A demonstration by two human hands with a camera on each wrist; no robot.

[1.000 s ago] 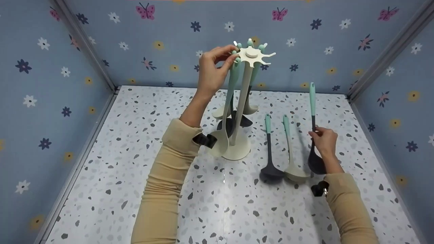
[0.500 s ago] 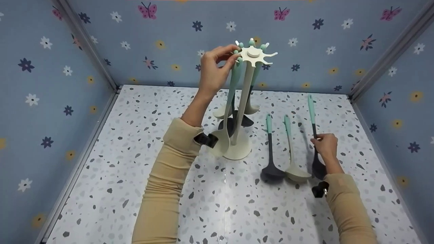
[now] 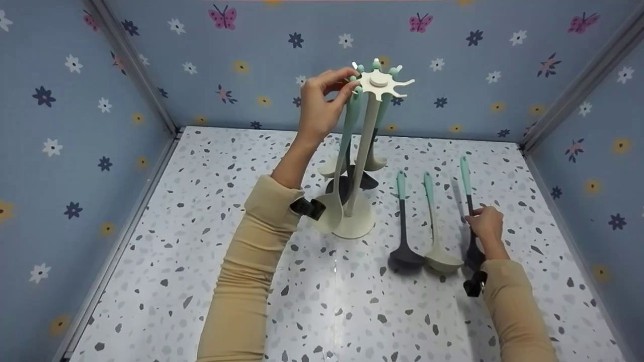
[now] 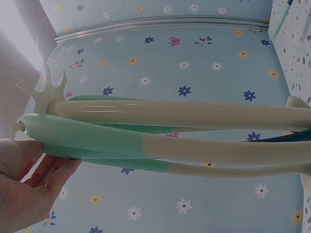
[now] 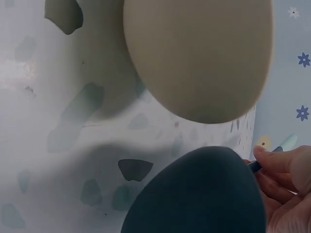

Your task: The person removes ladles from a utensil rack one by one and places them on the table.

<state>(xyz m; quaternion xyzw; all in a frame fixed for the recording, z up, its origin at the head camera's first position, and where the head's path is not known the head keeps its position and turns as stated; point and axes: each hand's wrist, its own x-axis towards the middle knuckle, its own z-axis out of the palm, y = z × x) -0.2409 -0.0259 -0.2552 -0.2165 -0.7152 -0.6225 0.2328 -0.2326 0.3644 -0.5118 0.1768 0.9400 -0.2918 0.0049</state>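
Observation:
Near the top of a cream utensil stand [image 3: 366, 146], my left hand [image 3: 320, 108] pinches the mint handle end of a cream spoon [image 3: 331, 206] hanging from a hook. In the left wrist view, thumb and fingers meet at the mint handle [image 4: 87, 136]. On the right, my right hand [image 3: 487, 224] pinches the dark shaft of a dark ladle [image 3: 473, 254] with a mint handle. Its bowl [image 5: 199, 194] shows close up in the right wrist view, low over the table, partly hidden by the hand in the head view.
A dark ladle [image 3: 403, 231] and a cream ladle [image 3: 436, 241] lie side by side between stand and right hand. Several more utensils hang on the stand's far side. Bare hooks [image 3: 405, 88] face right. Patterned walls [image 3: 282, 30] enclose the speckled table [image 3: 201, 201].
My right hand has brought the dark ladle down and toward me, closer to the table. My left hand keeps its place at the stand's top.

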